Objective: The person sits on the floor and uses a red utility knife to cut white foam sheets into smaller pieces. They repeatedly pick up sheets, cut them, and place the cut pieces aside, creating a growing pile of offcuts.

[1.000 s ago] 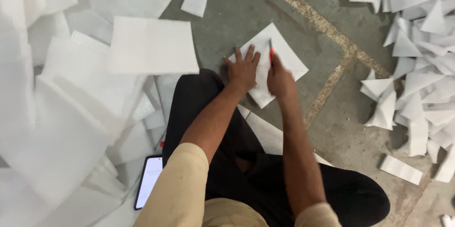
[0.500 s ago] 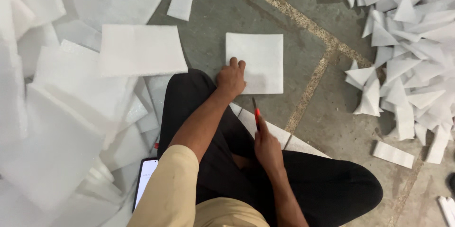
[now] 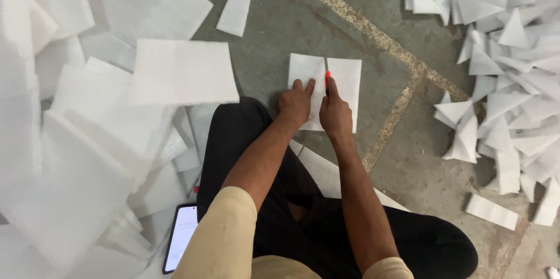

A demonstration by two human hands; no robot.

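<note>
A square white foam sheet (image 3: pixel 345 75) lies flat on the grey floor in front of my knees. My left hand (image 3: pixel 296 104) presses its near left part down with fingers spread. My right hand (image 3: pixel 335 114) grips a red-handled cutter (image 3: pixel 327 78) whose blade rests on the sheet's middle line, pointing away from me. The two hands are side by side, almost touching.
Large white foam sheets (image 3: pixel 175 72) are piled at my left. A heap of cut foam triangles and strips (image 3: pixel 501 51) fills the right side. A phone (image 3: pixel 181 237) lies by my left leg. A foam strip (image 3: pixel 239 2) lies farther ahead.
My right hand came up from my lap with the cutter and set the blade on the sheet's middle. My left hand stayed pressing the sheet.
</note>
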